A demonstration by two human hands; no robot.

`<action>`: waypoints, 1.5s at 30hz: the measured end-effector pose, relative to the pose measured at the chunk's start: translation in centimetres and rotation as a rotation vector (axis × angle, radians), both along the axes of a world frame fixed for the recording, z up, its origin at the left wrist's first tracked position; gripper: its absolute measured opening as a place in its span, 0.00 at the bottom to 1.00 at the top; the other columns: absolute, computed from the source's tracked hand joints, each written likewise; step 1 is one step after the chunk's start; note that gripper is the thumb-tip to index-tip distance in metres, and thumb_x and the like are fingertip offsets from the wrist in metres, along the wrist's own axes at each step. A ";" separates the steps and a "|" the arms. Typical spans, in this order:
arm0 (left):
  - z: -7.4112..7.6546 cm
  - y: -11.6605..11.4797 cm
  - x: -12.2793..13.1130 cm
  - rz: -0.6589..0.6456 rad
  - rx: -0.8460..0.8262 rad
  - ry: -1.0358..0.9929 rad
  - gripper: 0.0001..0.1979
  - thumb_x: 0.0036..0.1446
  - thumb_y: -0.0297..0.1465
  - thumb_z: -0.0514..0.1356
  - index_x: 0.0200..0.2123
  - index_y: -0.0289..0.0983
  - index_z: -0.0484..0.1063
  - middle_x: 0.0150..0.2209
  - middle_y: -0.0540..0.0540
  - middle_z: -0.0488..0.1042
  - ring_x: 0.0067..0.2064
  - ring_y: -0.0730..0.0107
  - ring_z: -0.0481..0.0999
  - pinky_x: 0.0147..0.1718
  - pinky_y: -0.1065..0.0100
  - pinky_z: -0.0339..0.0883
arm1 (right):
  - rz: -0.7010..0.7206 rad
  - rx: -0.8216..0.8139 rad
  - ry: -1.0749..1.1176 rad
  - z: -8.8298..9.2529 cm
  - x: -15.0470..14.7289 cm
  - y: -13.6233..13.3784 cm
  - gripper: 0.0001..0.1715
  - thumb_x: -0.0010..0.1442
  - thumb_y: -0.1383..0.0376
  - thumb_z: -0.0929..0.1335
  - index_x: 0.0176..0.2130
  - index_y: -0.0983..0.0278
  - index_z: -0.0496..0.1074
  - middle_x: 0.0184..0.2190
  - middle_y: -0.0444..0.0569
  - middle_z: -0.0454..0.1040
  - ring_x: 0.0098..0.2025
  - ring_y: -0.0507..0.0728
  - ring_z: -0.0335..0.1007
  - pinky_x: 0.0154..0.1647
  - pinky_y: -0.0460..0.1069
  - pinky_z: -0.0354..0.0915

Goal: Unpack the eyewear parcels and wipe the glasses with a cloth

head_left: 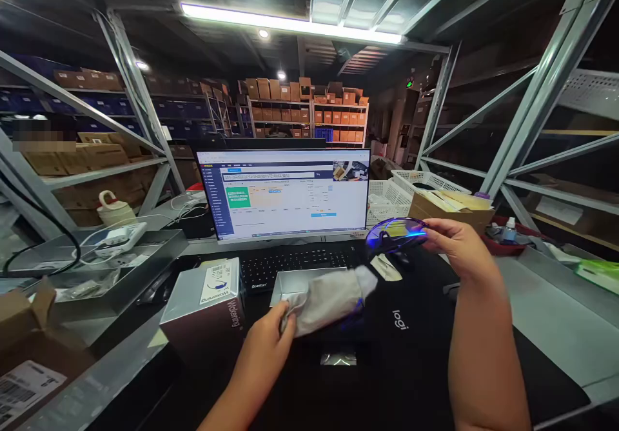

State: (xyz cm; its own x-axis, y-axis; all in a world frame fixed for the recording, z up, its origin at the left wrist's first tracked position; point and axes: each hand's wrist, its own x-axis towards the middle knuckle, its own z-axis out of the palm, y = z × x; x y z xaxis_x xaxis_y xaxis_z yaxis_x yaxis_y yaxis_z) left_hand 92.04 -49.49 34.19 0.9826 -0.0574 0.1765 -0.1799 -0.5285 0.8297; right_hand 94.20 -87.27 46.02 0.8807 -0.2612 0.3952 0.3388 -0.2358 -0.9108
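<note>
Pinched by one end in my left hand (268, 337) is a pale grey cloth pouch (329, 299), stretched out over the desk mat. My right hand (457, 247) is raised on the right, its fingers closed on tinted sunglasses (394, 236) with a blue-violet sheen. An open silver box part (290, 284) lies partly hidden behind the pouch. To the left stands a silver product box (203, 302) with a label picturing eyewear. Below the pouch lies a small clear shiny packet (338, 359). A cream cloth or paper piece (387, 268) rests under the sunglasses.
A monitor (285, 192) stands behind a black keyboard (300, 258) on the black desk mat (396, 379). An opened cardboard box (39, 340) occupies the left edge. White baskets (387, 199) and a carton of envelopes (449, 211) are at the back right. Metal shelf posts flank the desk.
</note>
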 end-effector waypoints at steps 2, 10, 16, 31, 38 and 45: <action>0.3 0.0 -0.3 0.039 0.384 -0.087 0.09 0.60 0.36 0.55 0.33 0.42 0.73 0.28 0.44 0.78 0.29 0.54 0.79 0.26 0.66 0.59 | -0.032 -0.008 -0.041 0.1 -0.2 -0.6 0.23 0.46 0.51 0.79 0.38 0.61 0.80 0.33 0.48 0.81 0.32 0.57 0.76 0.30 0.50 0.74; 1.0 1.4 -3.3 0.150 0.437 -0.909 0.29 0.59 0.36 0.63 0.63 0.44 0.62 0.58 0.37 0.72 0.57 0.45 0.73 0.58 0.48 0.65 | 0.232 -0.131 -0.251 -1.3 1.3 4.8 0.16 0.59 0.50 0.73 0.40 0.59 0.74 0.36 0.48 0.81 0.37 0.57 0.78 0.41 0.51 0.73; 6.6 10.4 -4.2 0.292 0.365 -0.800 0.40 0.56 0.51 0.61 0.68 0.56 0.51 0.73 0.55 0.47 0.72 0.40 0.49 0.66 0.35 0.44 | 0.387 -0.181 -0.258 -2.5 0.9 9.0 0.13 0.63 0.51 0.70 0.41 0.57 0.75 0.42 0.51 0.82 0.45 0.61 0.79 0.47 0.56 0.73; 5.1 16.1 1.8 0.046 0.268 -0.348 0.42 0.32 0.51 0.75 0.53 0.44 0.77 0.52 0.39 0.69 0.55 0.47 0.72 0.57 0.49 0.67 | 0.404 -0.131 -0.255 -3.8 1.5 10.0 0.12 0.61 0.52 0.72 0.40 0.57 0.76 0.36 0.50 0.82 0.37 0.59 0.79 0.37 0.50 0.75; 3.9 11.0 -2.7 0.340 0.444 -0.484 0.22 0.44 0.49 0.72 0.35 0.38 0.77 0.42 0.41 0.68 0.40 0.54 0.74 0.44 0.51 0.74 | 0.349 -0.149 -0.200 -5.0 2.3 9.8 0.10 0.62 0.55 0.72 0.41 0.56 0.75 0.35 0.47 0.79 0.35 0.56 0.76 0.35 0.48 0.71; 5.2 12.5 -2.2 -0.013 0.147 -0.265 0.18 0.48 0.31 0.65 0.43 0.41 0.65 0.68 0.36 0.56 0.68 0.46 0.60 0.62 0.47 0.61 | 0.327 -0.113 -0.204 -4.4 1.9 10.1 0.12 0.60 0.52 0.73 0.40 0.55 0.75 0.33 0.46 0.78 0.34 0.56 0.75 0.33 0.47 0.71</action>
State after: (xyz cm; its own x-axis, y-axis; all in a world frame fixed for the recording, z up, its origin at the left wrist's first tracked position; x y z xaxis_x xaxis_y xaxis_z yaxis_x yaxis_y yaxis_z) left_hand 89.86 -36.97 39.42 0.9022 -0.1136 0.4160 -0.3878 -0.6355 0.6676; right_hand 96.07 -77.15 41.58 0.8106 0.0748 0.5808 0.5838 -0.1803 -0.7916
